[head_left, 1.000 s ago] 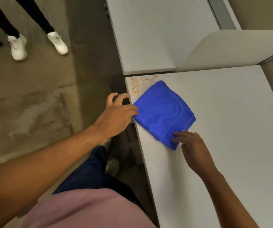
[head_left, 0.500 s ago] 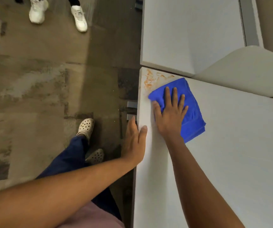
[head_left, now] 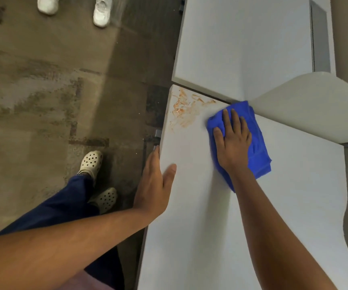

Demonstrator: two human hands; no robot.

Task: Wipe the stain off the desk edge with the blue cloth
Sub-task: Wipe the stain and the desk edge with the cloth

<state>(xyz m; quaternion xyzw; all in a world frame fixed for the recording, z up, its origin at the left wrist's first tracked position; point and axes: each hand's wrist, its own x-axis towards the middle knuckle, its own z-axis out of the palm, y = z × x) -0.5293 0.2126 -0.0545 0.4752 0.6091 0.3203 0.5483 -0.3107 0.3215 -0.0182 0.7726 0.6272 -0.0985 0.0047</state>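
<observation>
An orange-brown smeared stain (head_left: pixel 184 109) marks the far left corner of the white desk (head_left: pixel 284 216). The folded blue cloth (head_left: pixel 260 147) lies on the desk to the right of the stain, apart from it. My right hand (head_left: pixel 231 141) presses flat on the cloth with fingers spread, pointing away from me. My left hand (head_left: pixel 155 183) rests against the desk's left edge, fingers straight along the side and thumb lying on the top, holding nothing.
A second white desk (head_left: pixel 242 45) adjoins at the far side. A curved pale divider panel (head_left: pixel 315 105) rises just right of the cloth. My legs and perforated clogs (head_left: pixel 90 163) stand on the floor at left. Another person's white sneakers (head_left: pixel 102 11) are at the top left.
My right hand has slid the cloth to the right, away from the stain, up against the divider. More of the smeared stain shows now. My left hand stays on the desk edge.
</observation>
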